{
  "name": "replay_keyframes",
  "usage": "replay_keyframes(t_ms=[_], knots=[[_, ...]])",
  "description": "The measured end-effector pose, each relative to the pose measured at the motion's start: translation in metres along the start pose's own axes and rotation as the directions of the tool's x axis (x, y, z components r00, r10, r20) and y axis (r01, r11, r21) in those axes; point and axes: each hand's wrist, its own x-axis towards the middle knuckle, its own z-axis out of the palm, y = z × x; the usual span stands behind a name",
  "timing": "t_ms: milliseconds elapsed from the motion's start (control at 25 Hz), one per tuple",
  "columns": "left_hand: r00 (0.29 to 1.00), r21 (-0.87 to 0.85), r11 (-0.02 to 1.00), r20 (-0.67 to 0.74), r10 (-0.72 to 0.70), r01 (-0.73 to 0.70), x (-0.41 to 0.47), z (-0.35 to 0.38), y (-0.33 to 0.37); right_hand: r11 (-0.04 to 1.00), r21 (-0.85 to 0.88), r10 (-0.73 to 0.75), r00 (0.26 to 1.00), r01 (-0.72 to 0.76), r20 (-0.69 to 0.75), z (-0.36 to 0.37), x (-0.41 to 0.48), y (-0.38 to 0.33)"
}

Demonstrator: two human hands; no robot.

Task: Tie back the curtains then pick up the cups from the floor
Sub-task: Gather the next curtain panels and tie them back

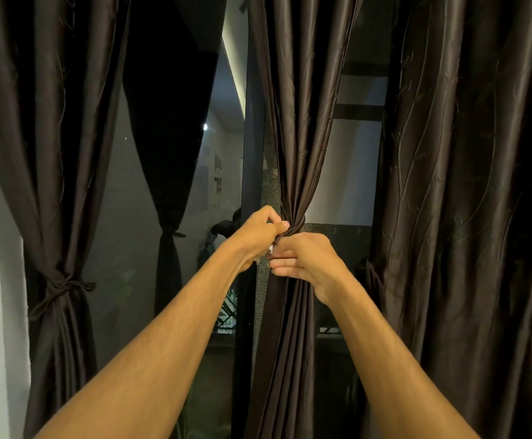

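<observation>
**A:** Where are the hands?

**B:** The left hand (259, 231) and right hand (302, 258) both pinch what seems a tie (293, 230), cinching the middle curtain (293, 137) just right of the window post (252, 153).

**A:** How should the person finish?

**B:** Probably by pulling both ends evenly. Left of the post, the left curtain (52, 185) hangs tied.

Both your arms reach forward and converge at centre. Your left hand (263, 231) is fisted, pinching the curtain (293, 137). Your right hand (309, 258) sits just below, fingers curled; can't tell what they hold.
</observation>
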Motion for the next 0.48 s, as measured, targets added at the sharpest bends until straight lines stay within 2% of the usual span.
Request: replay_keyframes(t_ms=[40,80,120,200,280,320,480], knots=[[1.0,-0.027,1.0,0.013,-0.003,0.003,-0.002,0.0,-0.002,0.993,0.111,0.041,0.998,-0.046,0.046,-0.002,-0.002,-0.002],[1.0,-0.042,0.999,0.021,-0.006,0.007,-0.002,-0.001,-0.004,0.989,0.138,0.046,0.997,-0.055,0.069,-0.005,-0.003,-0.004],[1.0,-0.046,0.999,0.026,-0.005,0.006,-0.001,-0.002,-0.005,0.995,0.092,0.03,0.998,-0.036,0.063,-0.007,-0.001,-0.004],[1.0,-0.03,1.0,0.021,-0.003,0.003,0.001,-0.003,-0.005,0.975,-0.21,-0.079,0.997,0.075,-0.01,-0.005,0.001,0.002],[1.0,-0.006,1.0,0.011,-0.015,0.015,0.003,-0.003,-0.002,0.804,-0.562,-0.286,0.954,0.191,-0.085,0.0,0.001,0.01],[0.999,0.002,1.0,0.014,-0.031,0.031,0.004,-0.004,0.0,0.711,-0.666,-0.38,0.92,0.225,-0.095,0.003,-0.001,0.013],[0.977,0.006,0.978,0.045,-0.207,0.207,0.003,-0.004,0.011,0.513,-0.793,-0.602,0.796,0.328,-0.059,0.01,-0.006,0.018]])
